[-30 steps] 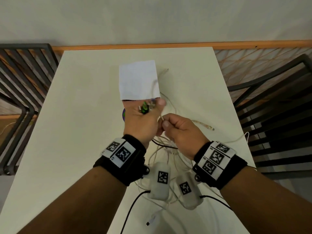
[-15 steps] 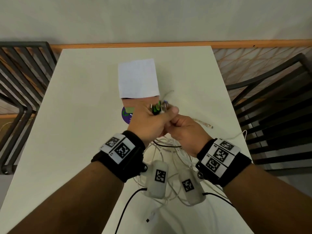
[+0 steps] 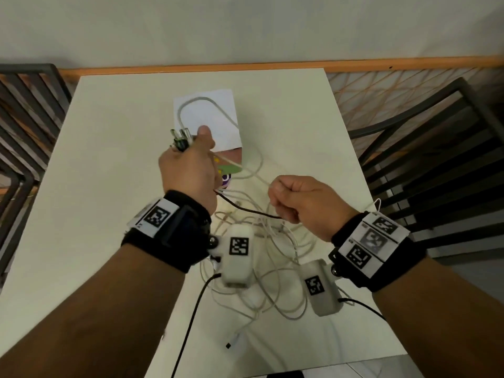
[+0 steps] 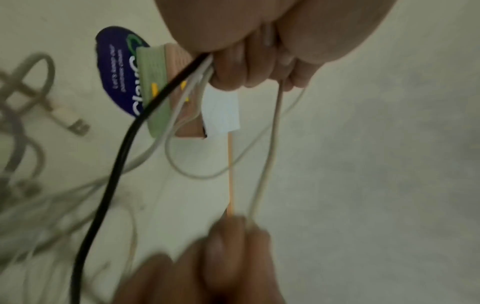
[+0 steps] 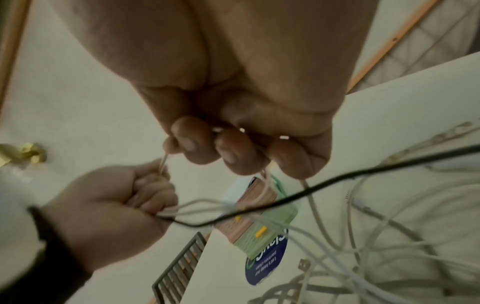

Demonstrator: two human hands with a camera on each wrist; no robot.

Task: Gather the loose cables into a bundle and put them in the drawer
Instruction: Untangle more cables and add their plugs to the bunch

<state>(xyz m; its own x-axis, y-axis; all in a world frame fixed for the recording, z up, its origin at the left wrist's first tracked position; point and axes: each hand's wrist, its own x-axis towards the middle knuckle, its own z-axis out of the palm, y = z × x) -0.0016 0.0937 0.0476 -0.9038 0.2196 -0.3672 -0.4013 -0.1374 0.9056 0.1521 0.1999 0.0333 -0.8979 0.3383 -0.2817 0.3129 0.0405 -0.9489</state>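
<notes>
Over the middle of the white table (image 3: 109, 186), my left hand (image 3: 191, 165) grips a bunch of cable ends, and their plugs (image 3: 180, 139) stick out above the fist. A white cable loop (image 3: 207, 100) arches from that fist over the paper. My right hand (image 3: 297, 203) is closed on a thin white cable and the black cable (image 3: 245, 210), both running between my hands. The rest of the white cables (image 3: 272, 255) lie tangled on the table under my wrists. The left wrist view has my left hand (image 4: 246, 67) holding the strands. In the right wrist view my right hand (image 5: 226, 148) clenches them. No drawer is in view.
A white paper sheet (image 3: 218, 118) lies past my hands, with a small green and wood-coloured box (image 3: 229, 170) on a blue round sticker beside it. Dark slatted chairs stand to the left (image 3: 24, 132) and right (image 3: 436, 159). A loose connector (image 3: 231, 342) lies near the front edge.
My hands have drawn apart: the left went up and left with the plugs, the right went right, pulling cable out between them. A white loop now lies over the paper.
</notes>
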